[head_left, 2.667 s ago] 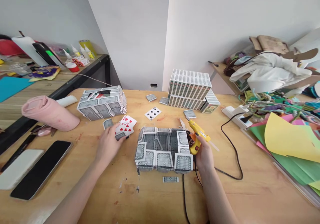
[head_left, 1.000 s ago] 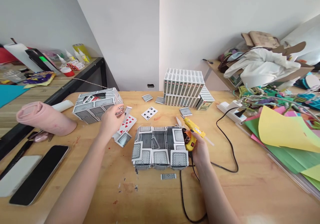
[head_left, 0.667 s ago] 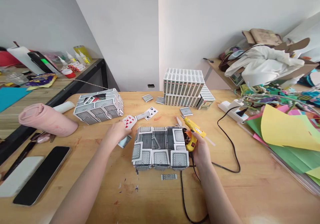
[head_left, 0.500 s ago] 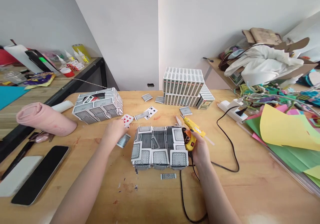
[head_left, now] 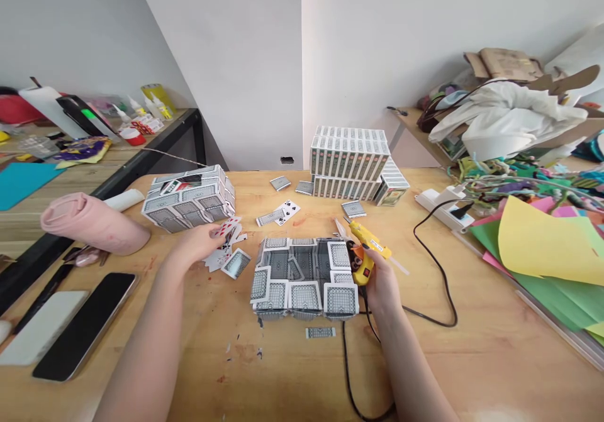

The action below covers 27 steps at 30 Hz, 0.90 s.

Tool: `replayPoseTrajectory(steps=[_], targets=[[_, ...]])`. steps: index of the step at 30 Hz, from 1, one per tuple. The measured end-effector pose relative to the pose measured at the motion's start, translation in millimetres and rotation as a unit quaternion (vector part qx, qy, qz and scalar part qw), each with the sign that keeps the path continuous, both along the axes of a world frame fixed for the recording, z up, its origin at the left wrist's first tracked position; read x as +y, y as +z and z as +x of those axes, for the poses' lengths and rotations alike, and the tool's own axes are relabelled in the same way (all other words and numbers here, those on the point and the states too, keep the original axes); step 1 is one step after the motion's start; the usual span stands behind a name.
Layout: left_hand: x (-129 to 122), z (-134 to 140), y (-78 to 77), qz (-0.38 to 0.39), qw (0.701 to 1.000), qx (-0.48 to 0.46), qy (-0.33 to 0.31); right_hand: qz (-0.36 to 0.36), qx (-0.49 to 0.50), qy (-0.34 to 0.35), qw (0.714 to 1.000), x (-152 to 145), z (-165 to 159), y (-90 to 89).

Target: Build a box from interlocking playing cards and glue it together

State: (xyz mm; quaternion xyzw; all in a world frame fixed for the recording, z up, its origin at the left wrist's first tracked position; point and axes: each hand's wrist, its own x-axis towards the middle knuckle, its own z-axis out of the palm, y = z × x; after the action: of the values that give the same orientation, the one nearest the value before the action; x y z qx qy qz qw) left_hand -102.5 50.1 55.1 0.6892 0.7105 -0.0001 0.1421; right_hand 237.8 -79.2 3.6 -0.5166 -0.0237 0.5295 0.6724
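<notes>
My left hand (head_left: pixel 201 244) pinches a red-pipped playing card (head_left: pixel 229 225) over a loose heap of cards and scraps (head_left: pixel 217 258). Beside that heap lies a face-down card (head_left: pixel 236 263). My right hand (head_left: pixel 381 277) grips a yellow glue gun (head_left: pixel 372 241), its nozzle pointing away from me. Between my hands sits an open-topped box covered in playing cards (head_left: pixel 304 297), with grey patterned backs outward. The glue gun is close by its right side. A narrow card strip (head_left: pixel 320 333) lies in front of the box.
A second card-covered box (head_left: pixel 189 199) stands at the back left. Stacked card packs (head_left: pixel 349 158) rise behind. The glue gun's black cord (head_left: pixel 443 277) loops toward a white power strip (head_left: pixel 443 208). Left are a phone (head_left: pixel 85 327) and a pink roll (head_left: pixel 97 224); right, coloured paper (head_left: pixel 542 246).
My left hand has drawn back slightly left, uncovering the heap of cards and scraps. My right hand keeps its hold on the glue gun. The view has shifted a little.
</notes>
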Motion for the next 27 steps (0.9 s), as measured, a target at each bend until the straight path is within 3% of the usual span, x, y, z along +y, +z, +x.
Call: replayPoseTrajectory(steps=[4, 8, 13, 19, 27], targets=[[-5.6, 1.4, 1.7, -0.043, 0.997, 0.060, 0.038, -0.004, -0.004, 0.005, 1.000, -0.7, 0.4, -0.3], [-11.2, 14.7, 2.3, 0.011, 0.991, 0.122, 0.057, 0.007, 0.000, -0.006, 1.000, -0.8, 0.3, -1.1], [-11.6, 33.0, -13.8, 0.061, 0.993, 0.102, 0.015, 0.007, 0.017, -0.011, 1.000, 0.1, -0.2, -0.5], [-5.3, 19.3, -28.0, 0.066, 0.995, 0.076, 0.010, -0.001, 0.024, -0.014, 1.000, 0.5, -0.4, -1.2], [-2.7, 20.8, -38.7, 0.189, 0.978, 0.022, -0.085, 0.001, 0.021, -0.013, 1.000, 0.0, 0.9, -4.1]])
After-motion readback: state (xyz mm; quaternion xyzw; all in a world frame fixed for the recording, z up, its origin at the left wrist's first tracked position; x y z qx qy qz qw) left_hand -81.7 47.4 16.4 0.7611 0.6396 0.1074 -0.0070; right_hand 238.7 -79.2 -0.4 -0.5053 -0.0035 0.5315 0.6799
